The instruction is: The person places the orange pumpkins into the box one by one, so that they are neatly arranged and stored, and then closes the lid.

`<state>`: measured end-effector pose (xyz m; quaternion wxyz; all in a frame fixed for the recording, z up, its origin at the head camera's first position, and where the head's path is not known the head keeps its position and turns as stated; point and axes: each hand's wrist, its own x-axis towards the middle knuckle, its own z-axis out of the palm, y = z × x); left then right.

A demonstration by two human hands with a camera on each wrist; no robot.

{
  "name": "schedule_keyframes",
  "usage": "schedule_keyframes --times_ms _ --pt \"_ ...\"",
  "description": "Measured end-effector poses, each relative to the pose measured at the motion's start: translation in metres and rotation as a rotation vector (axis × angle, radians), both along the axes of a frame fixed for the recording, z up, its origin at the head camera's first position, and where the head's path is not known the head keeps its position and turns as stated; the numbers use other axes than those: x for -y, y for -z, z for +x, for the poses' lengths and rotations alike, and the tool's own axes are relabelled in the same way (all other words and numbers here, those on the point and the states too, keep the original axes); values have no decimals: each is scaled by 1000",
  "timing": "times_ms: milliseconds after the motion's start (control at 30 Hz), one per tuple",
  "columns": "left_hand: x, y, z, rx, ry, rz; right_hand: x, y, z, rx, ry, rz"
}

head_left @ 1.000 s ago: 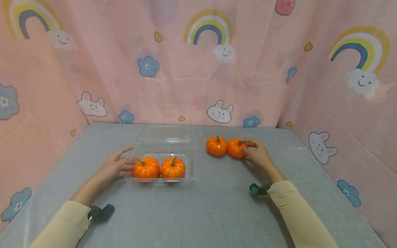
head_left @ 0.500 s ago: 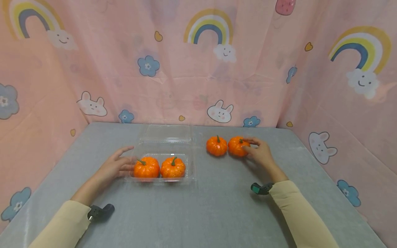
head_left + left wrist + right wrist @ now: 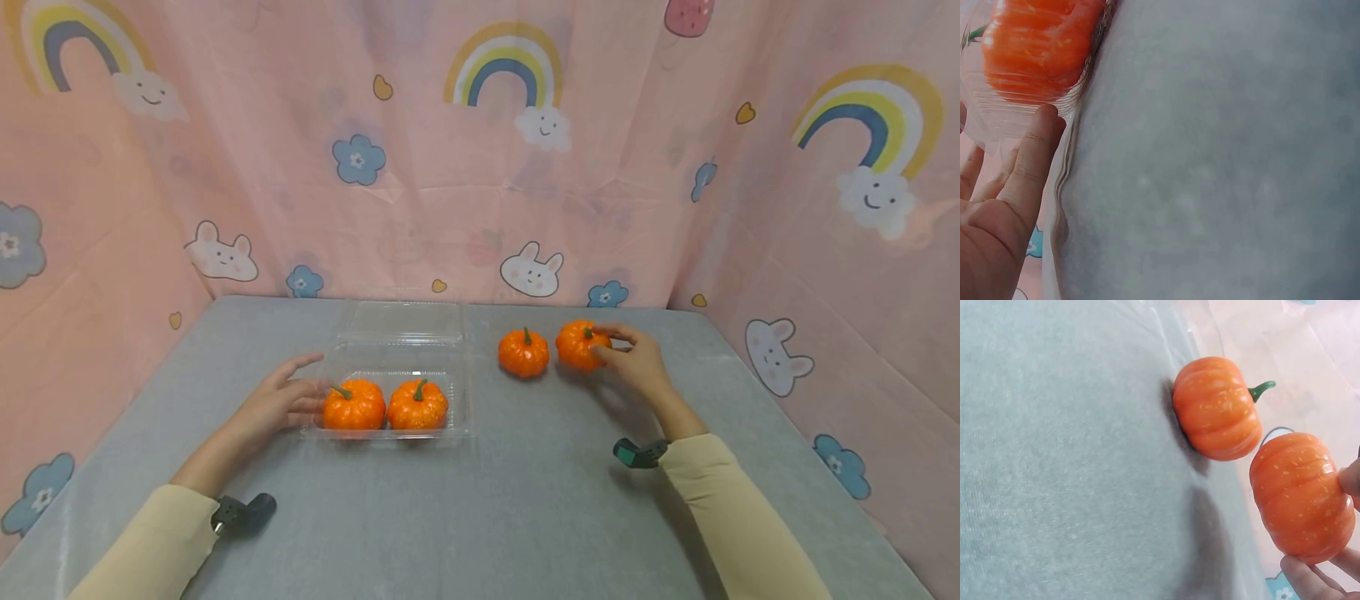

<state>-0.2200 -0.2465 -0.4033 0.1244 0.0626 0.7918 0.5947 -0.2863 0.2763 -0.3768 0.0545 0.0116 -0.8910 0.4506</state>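
My right hand (image 3: 630, 360) grips a small orange pumpkin (image 3: 579, 345) (image 3: 1300, 497) and holds it just off the grey table, to the right of a second loose pumpkin (image 3: 523, 352) (image 3: 1216, 407). A clear plastic clamshell box (image 3: 459, 404) lies open at centre left with two more pumpkins (image 3: 354, 406) (image 3: 417, 405) in its tray. My left hand (image 3: 281, 400) rests with straight fingers against the box's left side; its fingertips (image 3: 1038, 134) touch the plastic wall beside one pumpkin (image 3: 1035, 47).
The grey table (image 3: 495, 508) is walled on three sides by a pink curtain (image 3: 450, 167) printed with rainbows and rabbits. The box's open lid (image 3: 401, 323) lies flat toward the back.
My right hand has lifted its pumpkin and drawn it slightly right, away from the other loose pumpkin. The left hand and the box have not moved.
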Motion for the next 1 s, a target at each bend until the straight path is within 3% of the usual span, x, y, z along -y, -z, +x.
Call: schedule_keyframes --times_ms 467,1000 --pt "0 -1 0 9 2 -13 6 -17 0 -51 -38 2" --pt "2 1 -3 28 -5 -18 19 -36 -4 -44 -40 35"
